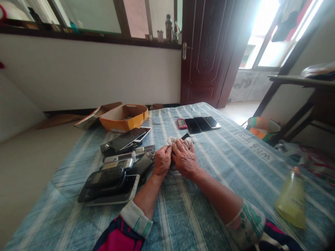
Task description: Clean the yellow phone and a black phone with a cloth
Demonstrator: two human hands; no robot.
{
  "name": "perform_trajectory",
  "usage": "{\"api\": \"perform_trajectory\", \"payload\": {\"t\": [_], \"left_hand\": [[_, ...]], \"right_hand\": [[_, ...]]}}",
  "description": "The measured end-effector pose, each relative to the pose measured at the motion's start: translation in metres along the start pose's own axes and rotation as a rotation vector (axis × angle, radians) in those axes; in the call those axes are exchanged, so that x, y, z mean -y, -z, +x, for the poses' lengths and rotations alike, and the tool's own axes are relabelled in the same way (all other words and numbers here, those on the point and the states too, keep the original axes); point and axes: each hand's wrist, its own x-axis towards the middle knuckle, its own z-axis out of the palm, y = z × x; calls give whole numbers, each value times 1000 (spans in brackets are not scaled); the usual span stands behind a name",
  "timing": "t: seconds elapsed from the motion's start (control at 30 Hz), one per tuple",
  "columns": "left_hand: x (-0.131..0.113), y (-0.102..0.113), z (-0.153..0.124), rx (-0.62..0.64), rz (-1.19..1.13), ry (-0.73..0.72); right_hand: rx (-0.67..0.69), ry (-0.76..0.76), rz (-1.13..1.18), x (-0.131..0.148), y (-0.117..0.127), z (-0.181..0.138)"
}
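Both my hands rest together on the striped blue cloth [214,167] that covers the table. My left hand [162,160] is closed around the near end of a dark phone [186,136], most of which is hidden. My right hand [184,158] lies over that phone and presses a white cloth [172,140] onto it, fingers curled. Only the phone's far corner shows beyond my fingers. A pile of several old phones [117,167] lies just left of my left hand.
A row of phones [199,124], one of them pink, lies farther back. An orange cardboard box [124,118] and its lid [98,115] stand at the back left. A yellowish plastic bottle [291,198] stands at the right near edge. A dark door [206,52] is behind.
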Motion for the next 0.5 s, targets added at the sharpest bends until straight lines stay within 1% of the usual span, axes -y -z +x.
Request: {"api": "perform_trajectory", "payload": {"t": [0.1,0.27,0.37,0.5], "left_hand": [[-1,1,-1,-2,-14,31],[0,1,0,-9,-35,64],[2,0,2,-8,-34,75],[6,-2,3,-16,-24,81]], "right_hand": [[-4,19,-12,5,-6,-6],[-6,11,57,9,-14,-10],[14,-9,107,1,-13,-4],[12,-78,160,-15,-8,5]]}}
